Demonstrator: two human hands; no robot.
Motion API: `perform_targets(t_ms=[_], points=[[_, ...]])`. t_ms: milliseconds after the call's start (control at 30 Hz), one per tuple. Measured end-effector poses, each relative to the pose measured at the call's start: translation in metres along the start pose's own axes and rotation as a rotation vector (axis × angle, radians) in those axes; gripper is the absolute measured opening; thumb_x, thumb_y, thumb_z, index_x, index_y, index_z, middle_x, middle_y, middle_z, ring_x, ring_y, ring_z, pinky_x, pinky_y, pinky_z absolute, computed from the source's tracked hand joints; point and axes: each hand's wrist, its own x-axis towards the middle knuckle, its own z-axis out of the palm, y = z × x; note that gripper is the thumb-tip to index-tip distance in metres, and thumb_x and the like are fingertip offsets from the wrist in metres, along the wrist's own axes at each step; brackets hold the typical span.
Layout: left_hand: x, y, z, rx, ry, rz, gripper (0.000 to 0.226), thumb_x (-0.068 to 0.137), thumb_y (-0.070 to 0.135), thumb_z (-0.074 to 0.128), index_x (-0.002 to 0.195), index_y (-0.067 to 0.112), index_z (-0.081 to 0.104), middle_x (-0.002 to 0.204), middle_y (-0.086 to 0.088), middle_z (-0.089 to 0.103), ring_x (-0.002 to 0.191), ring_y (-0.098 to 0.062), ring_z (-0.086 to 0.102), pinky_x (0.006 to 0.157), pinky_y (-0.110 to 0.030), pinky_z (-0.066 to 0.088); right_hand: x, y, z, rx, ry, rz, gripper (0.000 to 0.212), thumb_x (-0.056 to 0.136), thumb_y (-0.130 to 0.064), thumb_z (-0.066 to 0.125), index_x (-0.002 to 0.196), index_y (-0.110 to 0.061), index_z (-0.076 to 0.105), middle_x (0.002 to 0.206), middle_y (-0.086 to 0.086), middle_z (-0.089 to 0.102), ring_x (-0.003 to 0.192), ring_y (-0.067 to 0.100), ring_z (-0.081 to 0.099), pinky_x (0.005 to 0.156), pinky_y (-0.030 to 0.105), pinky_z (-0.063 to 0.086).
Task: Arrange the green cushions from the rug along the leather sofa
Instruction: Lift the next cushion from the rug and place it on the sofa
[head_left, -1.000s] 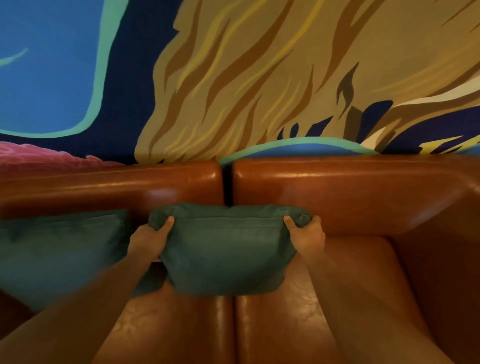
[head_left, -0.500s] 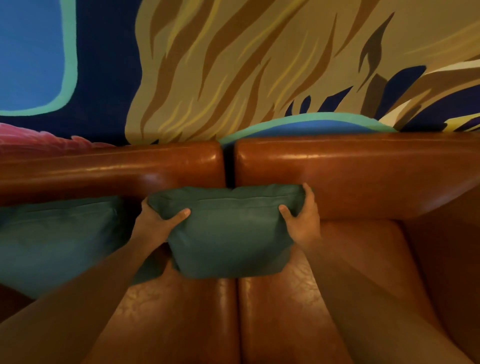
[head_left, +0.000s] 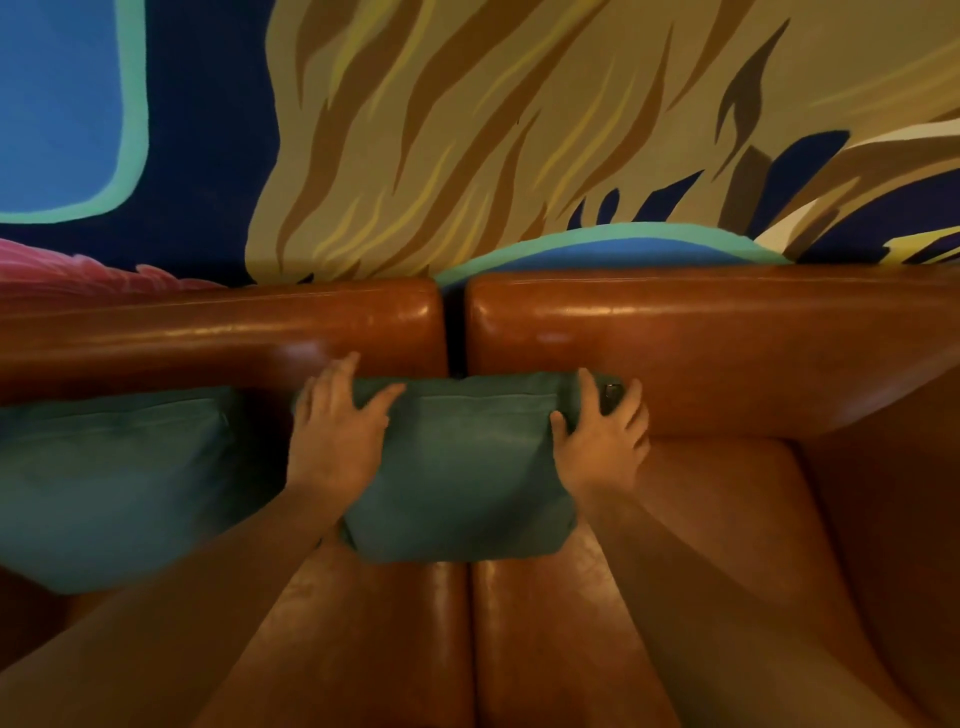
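Note:
A green cushion (head_left: 467, 467) stands upright on the brown leather sofa (head_left: 675, 353), leaning against the backrest across the gap between two back sections. My left hand (head_left: 337, 431) lies over its upper left corner with the fingers spread and the thumb across the front. On the upper right corner my right hand (head_left: 602, 436) grips the cushion, fingers curled over the top edge. A second green cushion (head_left: 119, 483) leans on the backrest to the left, its near corner behind my left forearm.
A painted mural wall (head_left: 467, 130) rises directly behind the sofa. The sofa's right armrest (head_left: 893, 493) closes off the seat on the right. Bare leather seat (head_left: 727, 519) shows to the right of the middle cushion.
The middle cushion has been pushed back and upright against the backrest. Both hands have slid up to its top corners, and my left fingers have spread out over it.

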Motion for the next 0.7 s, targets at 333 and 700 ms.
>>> perform_targets(t_ms=[333, 700], points=[[0.002, 0.027, 0.01, 0.095, -0.507, -0.011, 0.069, 0.099, 0.077, 0.023, 0.161, 0.059, 0.001, 0.177, 0.0, 0.0, 0.163, -0.029, -0.002, 0.127, -0.062, -0.001, -0.014, -0.024, 0.015, -0.227, -0.339, -0.492, 0.065, 0.106, -0.058, 0.04, 0.164, -0.048, 0.011, 0.175, 0.001, 0.004, 0.162, 0.03, -0.005, 0.127, 0.063, -0.004], [-0.001, -0.017, -0.007, -0.621, 0.016, -0.74, 0.078, 0.088, 0.043, 0.083, 0.153, 0.022, 0.046, 0.153, -0.017, 0.04, 0.141, -0.04, 0.042, 0.117, -0.051, 0.039, 0.006, 0.017, -0.002, 0.464, 0.112, 0.14, 0.091, 0.085, -0.042, 0.082, 0.161, -0.024, 0.035, 0.163, 0.019, 0.032, 0.145, 0.044, 0.036, 0.117, 0.054, 0.036]])
